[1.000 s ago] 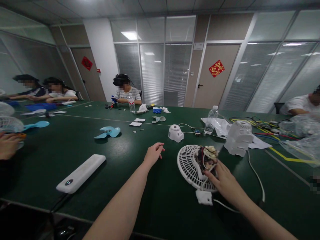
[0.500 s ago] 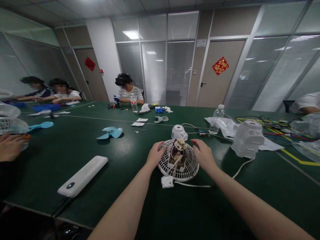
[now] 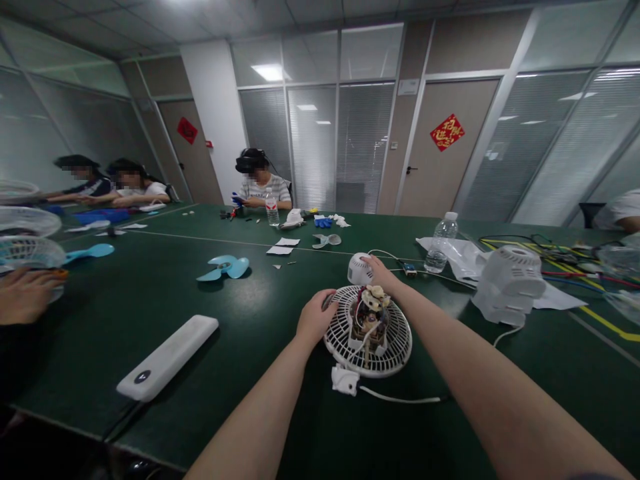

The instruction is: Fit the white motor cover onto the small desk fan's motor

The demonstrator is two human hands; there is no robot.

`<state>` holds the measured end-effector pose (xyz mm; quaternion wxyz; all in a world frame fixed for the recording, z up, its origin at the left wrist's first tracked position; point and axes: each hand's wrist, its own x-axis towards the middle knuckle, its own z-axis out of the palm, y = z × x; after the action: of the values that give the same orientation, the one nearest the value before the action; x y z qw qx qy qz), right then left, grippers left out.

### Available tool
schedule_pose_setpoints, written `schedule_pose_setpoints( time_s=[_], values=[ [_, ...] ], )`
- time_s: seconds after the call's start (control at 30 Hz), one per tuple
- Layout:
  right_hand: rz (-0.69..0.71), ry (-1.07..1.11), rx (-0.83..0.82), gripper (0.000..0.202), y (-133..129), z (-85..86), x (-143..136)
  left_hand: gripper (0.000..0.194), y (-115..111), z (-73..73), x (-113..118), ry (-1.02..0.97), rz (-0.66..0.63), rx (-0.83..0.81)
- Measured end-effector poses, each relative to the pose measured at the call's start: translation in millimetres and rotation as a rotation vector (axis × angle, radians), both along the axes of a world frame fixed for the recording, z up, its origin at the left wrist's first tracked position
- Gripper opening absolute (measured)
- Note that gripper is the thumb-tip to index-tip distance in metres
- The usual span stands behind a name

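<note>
A round white fan grille (image 3: 398,347) lies on the green table before me, with an exposed fan motor (image 3: 374,313) standing on its middle. My left hand (image 3: 316,319) holds the grille's left rim, fingers curled over the edge. Beyond the grille, my right hand (image 3: 383,276) has its fingers on the right side of a small white vented motor cover (image 3: 358,269); part of the grip is hidden. At the near side of the grille lies a white block-shaped part (image 3: 345,380) with a white cord (image 3: 400,399) running right.
A white power bank (image 3: 167,360) and a blue fan blade (image 3: 225,268) lie to the left. A water bottle (image 3: 442,241), a white fan base (image 3: 510,283) and loose wires are at the right. Co-workers sit around the table; one co-worker's hand (image 3: 27,293) is at the left edge.
My right hand has left the grille's right side and moved forward and left to the motor cover. My left hand stays on the grille rim. The view has shifted slightly.
</note>
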<state>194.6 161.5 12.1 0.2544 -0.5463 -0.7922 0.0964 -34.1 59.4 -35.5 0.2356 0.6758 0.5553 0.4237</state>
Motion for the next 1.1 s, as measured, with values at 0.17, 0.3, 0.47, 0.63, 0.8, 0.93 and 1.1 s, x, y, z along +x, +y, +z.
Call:
schedule_pose_setpoints(
  time_s=[0.17, 0.3, 0.47, 0.63, 0.8, 0.93, 1.1],
  values=[
    [-0.064, 0.012, 0.082, 0.073, -23, 1.4, 15, 0.031, -5, 2.7, 1, 0.008, -0.019, 0.011],
    [-0.213, 0.079, 0.219, 0.049, -55, 3.3, 34, 0.031, -8, 3.0, 2, 0.005, -0.005, -0.006],
    [-0.348, 0.211, 0.403, 0.031, -96, 6.7, 62, 0.032, -10, 4.6, 2, 0.004, 0.002, -0.039],
    [-0.42, 0.424, 0.559, 0.034, -143, 11.6, 83, 0.033, -14, 7.9, 4, -0.006, -0.014, -0.045],
    [-0.319, 0.869, 0.557, 0.045, -187, 14.7, 80, 0.038, -19, 8.3, 8, -0.007, -0.098, -0.038],
    [-0.237, 0.987, 0.53, 0.041, -204, 18.6, 71, 0.041, -28, 15.2, 11, 0.094, -0.157, -0.028],
    [-0.194, 0.935, 0.53, 0.033, -214, 21.0, 64, 0.051, -48, 35.6, 17, 0.368, 0.062, 0.043]
  ],
)
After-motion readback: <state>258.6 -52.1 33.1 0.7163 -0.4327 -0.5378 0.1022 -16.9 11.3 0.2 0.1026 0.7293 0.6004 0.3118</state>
